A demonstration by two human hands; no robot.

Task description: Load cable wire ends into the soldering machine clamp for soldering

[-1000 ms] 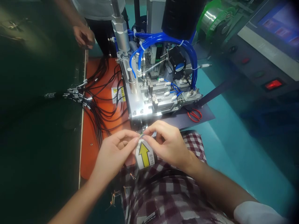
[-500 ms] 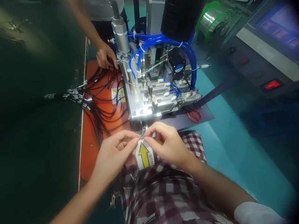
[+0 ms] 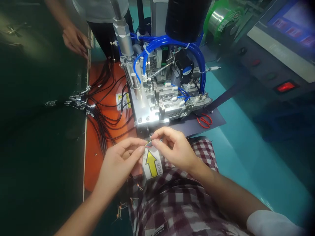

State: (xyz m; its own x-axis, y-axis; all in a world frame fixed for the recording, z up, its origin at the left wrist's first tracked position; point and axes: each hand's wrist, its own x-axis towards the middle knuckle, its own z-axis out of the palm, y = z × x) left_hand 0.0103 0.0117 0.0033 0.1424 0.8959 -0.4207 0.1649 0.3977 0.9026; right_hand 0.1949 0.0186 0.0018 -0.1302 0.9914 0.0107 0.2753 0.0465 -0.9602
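Note:
Thin coloured wires run between my fingertips at the front of the machine. My left hand is closed, thumb and forefinger pinching the wires from the left. From the right, my right hand pinches their other end between thumb and forefinger. A reddish strand shows just under the fingertips. Below the hands sits a white label with a yellow arrow. Left of my hands, several black cables with bare silvery ends lie across an orange board.
A co-worker's hand is at the table's edge, upper left. Red-handled scissors lie right of the machine. Blue air hoses arch over it. A wire spool and a control panel stand at the right.
The co-worker's hand has left the cables and moved left to the table's edge. My right fingertips have shifted slightly on the wires, and a reddish strand shows more clearly.

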